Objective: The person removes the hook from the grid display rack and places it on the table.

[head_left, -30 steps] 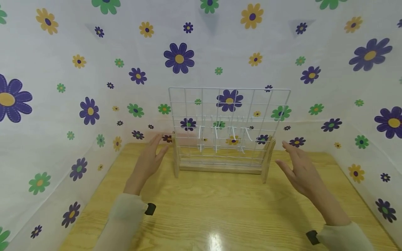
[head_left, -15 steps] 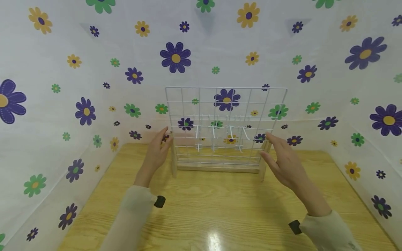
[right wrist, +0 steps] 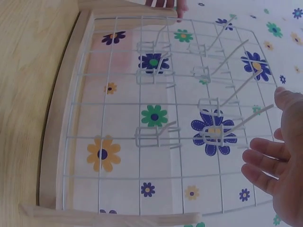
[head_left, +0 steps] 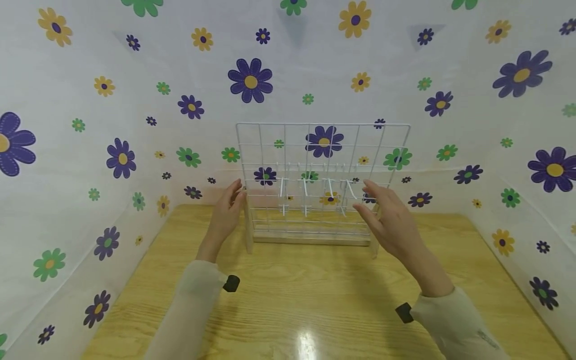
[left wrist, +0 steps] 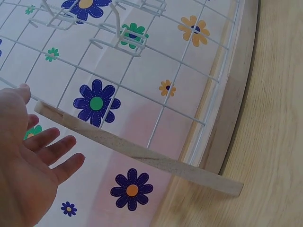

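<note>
A white wire grid panel point(head_left: 297, 155) stands upright in a wooden stand point(head_left: 310, 241) with a post at each side. Several white wire hooks point(right wrist: 213, 135) hang on it in two rows and jut forward. My left hand point(head_left: 223, 215) is beside the left post point(left wrist: 142, 152), fingers spread loosely and thumb near the grid's edge, holding nothing. My right hand point(head_left: 393, 220) is in front of the panel's right part, overlapping the right post in the head view. Its thumb and fingers are apart, the tips close to the end of the rightmost upper hook point(head_left: 351, 189).
The stand rests on a light wooden table point(head_left: 279, 295). White cloth with purple, green and yellow flowers point(head_left: 250, 81) hangs behind and at both sides. A dark block point(head_left: 231, 283) sticks out at the left cuff, another point(head_left: 404, 313) at the right.
My right hand has moved left, from outside the stand to in front of the panel near the hooks. The left hand has come right, up to the left post.
</note>
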Tool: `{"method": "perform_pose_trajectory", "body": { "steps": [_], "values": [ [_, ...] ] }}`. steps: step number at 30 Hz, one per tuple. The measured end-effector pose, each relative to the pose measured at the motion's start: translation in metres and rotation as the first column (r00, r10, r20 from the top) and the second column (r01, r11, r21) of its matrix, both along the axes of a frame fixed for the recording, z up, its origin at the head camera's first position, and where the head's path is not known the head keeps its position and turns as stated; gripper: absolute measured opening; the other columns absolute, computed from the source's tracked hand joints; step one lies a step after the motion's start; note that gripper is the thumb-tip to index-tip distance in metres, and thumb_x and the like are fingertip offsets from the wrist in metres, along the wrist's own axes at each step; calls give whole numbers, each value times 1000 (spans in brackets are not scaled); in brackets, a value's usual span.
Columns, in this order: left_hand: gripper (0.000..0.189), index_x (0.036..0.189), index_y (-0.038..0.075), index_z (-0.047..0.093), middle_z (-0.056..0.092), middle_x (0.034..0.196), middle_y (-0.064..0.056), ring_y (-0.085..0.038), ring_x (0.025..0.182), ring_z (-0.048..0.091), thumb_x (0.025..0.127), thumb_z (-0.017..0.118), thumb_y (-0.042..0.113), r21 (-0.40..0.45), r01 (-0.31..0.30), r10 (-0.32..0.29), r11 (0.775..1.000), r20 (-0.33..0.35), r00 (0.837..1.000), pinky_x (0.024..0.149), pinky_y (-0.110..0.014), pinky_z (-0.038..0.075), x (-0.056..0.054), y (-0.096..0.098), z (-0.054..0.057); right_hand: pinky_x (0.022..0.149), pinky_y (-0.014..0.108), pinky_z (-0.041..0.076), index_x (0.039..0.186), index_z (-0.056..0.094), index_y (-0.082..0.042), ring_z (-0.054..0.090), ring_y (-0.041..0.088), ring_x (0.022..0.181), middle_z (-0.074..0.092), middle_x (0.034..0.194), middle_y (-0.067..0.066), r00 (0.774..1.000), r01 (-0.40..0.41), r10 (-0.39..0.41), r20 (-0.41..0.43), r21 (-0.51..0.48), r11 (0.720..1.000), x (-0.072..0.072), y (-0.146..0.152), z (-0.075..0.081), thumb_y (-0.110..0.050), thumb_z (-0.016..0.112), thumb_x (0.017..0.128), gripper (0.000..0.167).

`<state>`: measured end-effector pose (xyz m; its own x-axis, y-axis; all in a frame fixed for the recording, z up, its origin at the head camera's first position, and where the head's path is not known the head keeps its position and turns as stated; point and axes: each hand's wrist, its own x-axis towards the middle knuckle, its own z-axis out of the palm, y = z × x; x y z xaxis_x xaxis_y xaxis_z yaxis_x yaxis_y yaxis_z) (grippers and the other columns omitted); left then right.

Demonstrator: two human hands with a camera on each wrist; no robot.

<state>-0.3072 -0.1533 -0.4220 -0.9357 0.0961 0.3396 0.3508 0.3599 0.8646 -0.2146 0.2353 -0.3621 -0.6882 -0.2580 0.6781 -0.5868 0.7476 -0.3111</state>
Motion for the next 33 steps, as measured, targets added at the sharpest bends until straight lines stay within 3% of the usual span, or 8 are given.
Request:
{"method": "perform_pose_trajectory", "body": {
  "steps": [8, 14, 24, 33],
  "values": [
    [58, 160, 9, 35, 41, 161, -15, -32, 144, 44, 112, 43, 41, 8, -16, 16, 1000, -11, 1000, 119, -45, 39, -7, 3, -4, 80, 54, 60, 142, 55, 6, 66, 39, 102, 70, 112, 22, 1000, 7, -8, -29, -31, 999, -6, -13, 1, -11, 77, 95, 55],
    [57, 161, 10, 36, 43, 159, -16, -32, 143, 45, 112, 42, 40, 29, -21, 20, 999, 17, 1000, 118, -46, 41, -8, 6, -4, 69, 47, 61, 136, 61, 5, 68, 34, 85, 73, 99, 18, 996, 32, -35, -76, -44, 999, -11, -18, -4, -11, 78, 94, 48],
    [58, 160, 8, 37, 41, 161, -15, -32, 146, 41, 112, 42, 41, 32, -27, 25, 999, 50, 998, 119, -45, 38, -12, 7, -4, 60, 43, 61, 124, 67, 7, 66, 30, 71, 72, 86, 16, 988, 52, -63, -143, -80, 995, -13, -25, -4, -6, 77, 94, 34],
    [53, 156, 3, 42, 55, 149, -14, -31, 136, 53, 113, 44, 34, 75, -4, 1, 997, 32, 999, 115, -44, 44, -15, 9, -7, 56, 42, 60, 106, 72, 10, 67, 29, 69, 72, 87, 19, 976, 27, -46, -211, -92, 995, -12, -28, -6, 1, 76, 92, 16]
  ]
}}
